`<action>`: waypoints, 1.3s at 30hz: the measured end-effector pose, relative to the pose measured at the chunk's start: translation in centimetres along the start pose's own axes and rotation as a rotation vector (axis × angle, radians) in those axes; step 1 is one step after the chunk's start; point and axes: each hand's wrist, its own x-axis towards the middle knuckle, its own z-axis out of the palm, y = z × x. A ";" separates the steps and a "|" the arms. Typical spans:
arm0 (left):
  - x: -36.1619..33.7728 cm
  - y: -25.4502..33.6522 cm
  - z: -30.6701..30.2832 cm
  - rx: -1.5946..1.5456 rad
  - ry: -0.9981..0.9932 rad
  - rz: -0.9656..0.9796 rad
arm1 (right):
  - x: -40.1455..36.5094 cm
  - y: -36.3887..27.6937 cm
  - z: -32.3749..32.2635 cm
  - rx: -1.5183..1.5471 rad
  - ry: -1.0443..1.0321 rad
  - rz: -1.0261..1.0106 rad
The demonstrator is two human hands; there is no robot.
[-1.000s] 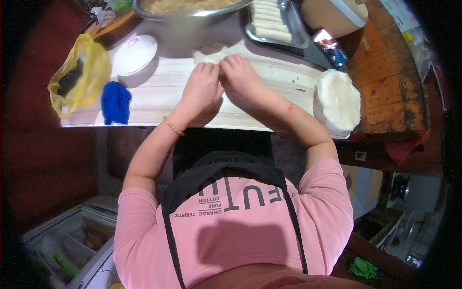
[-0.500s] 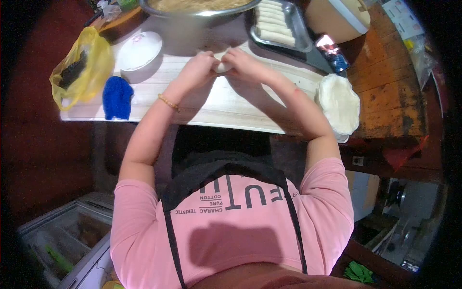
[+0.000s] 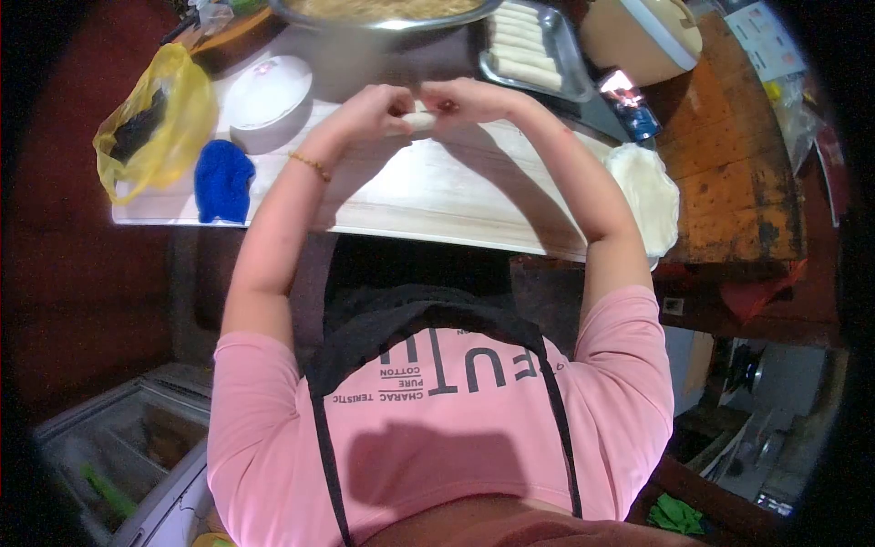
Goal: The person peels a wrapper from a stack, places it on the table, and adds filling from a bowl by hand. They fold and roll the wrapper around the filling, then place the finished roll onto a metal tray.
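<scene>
A short white roll (image 3: pixel 418 121) lies crosswise between my two hands above the pale board (image 3: pixel 401 196). My left hand (image 3: pixel 383 111) has its fingers closed on the roll's left end. The roll's right end is in the pinched fingers of my right hand (image 3: pixel 453 102). Beyond my hands stands a wide metal basin (image 3: pixel 387 20) with a light brown mass in it. Several similar white rolls (image 3: pixel 524 46) lie side by side in a metal tray (image 3: pixel 576 77) at the upper right.
At the left are a white bowl (image 3: pixel 269 96), a blue cloth (image 3: pixel 223 180) and a yellow plastic bag (image 3: pixel 187 100). A stack of white round sheets (image 3: pixel 647 196) sits at the board's right edge. A phone (image 3: pixel 629 105) and a beige tub (image 3: pixel 633 36) are at the upper right.
Both hands have shifted slightly, with the knuckles farther apart and the elbows spread. More of the white roll now shows between them.
</scene>
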 end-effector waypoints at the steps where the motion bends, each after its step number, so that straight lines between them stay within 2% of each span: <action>1: 0.2 -0.2 -0.1 0.000 0.000 0.000 | 0.2 0.3 -0.2 0.000 0.000 0.000; 4: 0.7 -1.0 -0.4 -0.004 -0.071 -0.048 | 0.6 1.2 -0.5 -0.015 -0.080 0.020; 6: 0.9 -1.7 -0.4 -0.066 -0.107 -0.059 | 0.6 1.8 -0.2 0.036 -0.001 -0.059; 10: 1.3 -2.6 -0.7 -0.112 -0.142 -0.101 | 1.0 2.5 -0.4 0.023 0.020 -0.087; 16: 1.4 -2.4 -1.1 -0.094 -0.133 -0.111 | 1.6 3.0 -0.4 -0.052 0.055 -0.031; 19: 1.2 -1.9 -0.9 -0.042 -0.079 -0.070 | 1.6 2.7 -0.4 -0.163 0.091 -0.044; 20: 1.1 -1.6 -0.5 0.088 0.014 -0.030 | 1.7 2.7 -0.2 -0.162 0.091 -0.044; 21: 1.0 -1.2 -0.1 0.218 0.109 0.010 | 1.8 2.9 0.3 -0.262 0.156 -0.067; 22: 0.5 -0.3 0.6 0.219 0.109 0.009 | 1.9 2.8 0.7 -0.361 0.220 -0.091; 23: -0.1 0.7 1.7 0.418 0.147 -0.035 | 1.8 2.8 1.4 -0.360 0.220 -0.093; 24: -0.5 1.7 2.6 0.616 0.184 -0.077 | 1.3 2.0 2.5 -0.441 0.325 -0.051; 25: -0.6 1.9 3.4 0.587 0.182 -0.129 | 0.8 1.3 3.5 -0.523 0.431 -0.008; 26: -0.7 1.4 4.2 0.588 0.184 -0.127 | 0.4 0.5 4.4 -0.525 0.432 -0.009; 28: -0.9 1.0 5.2 0.699 0.414 0.022 | -0.2 -1.0 6.0 -0.541 0.576 0.072; 29: -0.8 1.2 5.3 0.734 0.341 -0.042 | -0.5 -1.8 6.7 -0.542 0.575 0.071; 31: -0.6 1.1 5.2 0.756 0.347 -0.053 | -0.8 -3.2 7.7 -0.470 0.761 0.063; 33: -0.2 1.0 5.0 0.781 0.352 -0.059 | -0.5 -3.1 7.5 -0.453 0.748 0.054; 35: 0.4 0.7 4.7 0.722 0.237 -0.180 | 0.0 -2.8 7.3 -0.437 0.738 0.047; 39: 0.7 1.9 3.8 0.629 0.153 -0.246 | 0.7 -1.6 7.5 -0.514 0.697 0.013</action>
